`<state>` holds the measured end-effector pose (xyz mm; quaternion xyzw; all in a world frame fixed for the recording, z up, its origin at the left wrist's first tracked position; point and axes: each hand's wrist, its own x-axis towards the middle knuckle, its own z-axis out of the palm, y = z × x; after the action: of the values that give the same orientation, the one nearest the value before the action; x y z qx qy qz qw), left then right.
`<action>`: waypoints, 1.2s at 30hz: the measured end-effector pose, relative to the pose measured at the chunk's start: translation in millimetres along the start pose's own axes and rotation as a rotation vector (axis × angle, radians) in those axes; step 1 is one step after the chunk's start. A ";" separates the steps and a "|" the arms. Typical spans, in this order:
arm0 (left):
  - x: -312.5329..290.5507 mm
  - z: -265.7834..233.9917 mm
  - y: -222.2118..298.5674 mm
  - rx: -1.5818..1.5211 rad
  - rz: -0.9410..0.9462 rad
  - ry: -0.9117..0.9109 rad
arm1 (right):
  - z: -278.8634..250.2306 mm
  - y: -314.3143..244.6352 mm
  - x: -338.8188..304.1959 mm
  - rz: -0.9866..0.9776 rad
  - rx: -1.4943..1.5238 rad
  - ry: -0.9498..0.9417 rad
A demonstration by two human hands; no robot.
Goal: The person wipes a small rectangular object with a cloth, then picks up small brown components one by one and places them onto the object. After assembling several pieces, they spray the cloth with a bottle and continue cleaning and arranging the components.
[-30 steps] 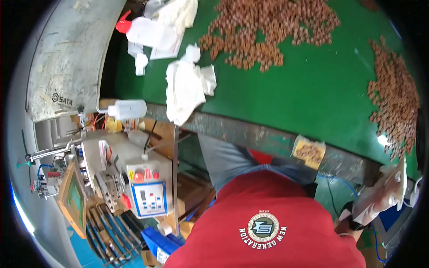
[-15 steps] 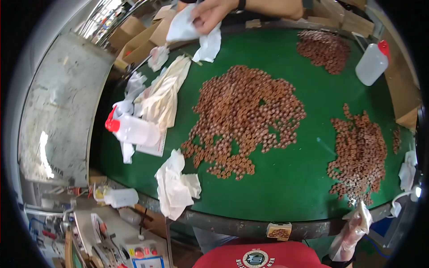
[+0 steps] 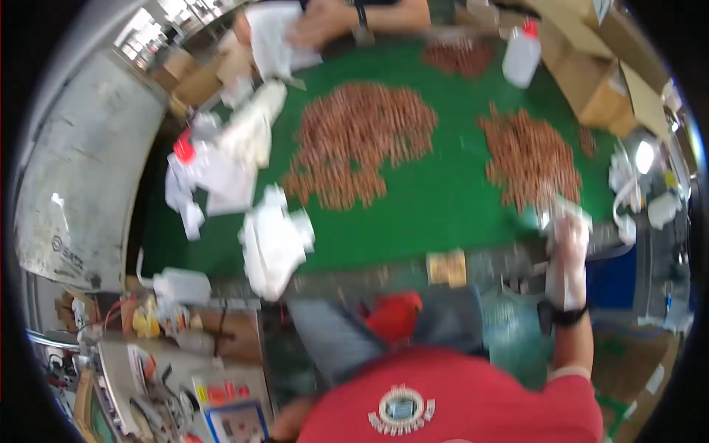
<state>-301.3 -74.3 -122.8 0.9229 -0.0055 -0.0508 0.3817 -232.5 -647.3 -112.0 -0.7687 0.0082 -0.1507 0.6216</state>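
Note:
My right hand (image 3: 569, 255) is at the table's front right edge, just below a pile of small reddish-brown ring-like parts (image 3: 532, 159). Its fingers look closed around something pale at the tips, but motion blur hides what it is. Low in the picture, beside my red shirt, part of my left hand (image 3: 292, 419) shows; its fingers are smeared and mostly cut off. A larger heap of the same parts (image 3: 354, 136) covers the middle of the green table (image 3: 436, 210). A crumpled white cloth (image 3: 273, 244) hangs over the front edge.
Across the table a co-worker's hands (image 3: 317, 26) hold a white cloth (image 3: 273, 37). White bottles with red tops stand at the far right (image 3: 523, 59) and lie at the left among cloths (image 3: 185, 150). A third pile (image 3: 458, 55) lies far back. Cardboard boxes (image 3: 591, 96) line the right.
The view has shifted, so the table sits higher and more of my lap and shirt shows. My left hand has come into the lower edge. The co-worker's cloth is now spread between both hands.

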 end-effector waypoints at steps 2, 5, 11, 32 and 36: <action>-85.6 -2.9 10.3 -0.025 -0.117 -0.110 | 14.5 -19.5 12.5 -0.077 -0.073 -0.025; -73.7 -20.2 81.7 -0.143 0.011 0.030 | 38.3 -66.5 1.7 -0.200 -0.363 -0.050; 27.0 17.4 152.5 0.168 0.711 0.024 | 104.8 -122.9 2.7 -0.412 -0.334 -0.633; 82.4 92.6 150.6 0.036 0.713 -0.123 | 137.3 -93.8 -6.8 -0.784 -0.600 -0.938; 83.6 93.3 152.8 0.038 0.703 -0.116 | 134.3 -90.8 -4.0 -0.732 -0.593 -0.944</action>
<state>-222.9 -252.4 -88.1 0.8670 -0.3455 0.0315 0.3576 -219.7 -497.8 -50.3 -0.8438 -0.4851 0.0094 0.2293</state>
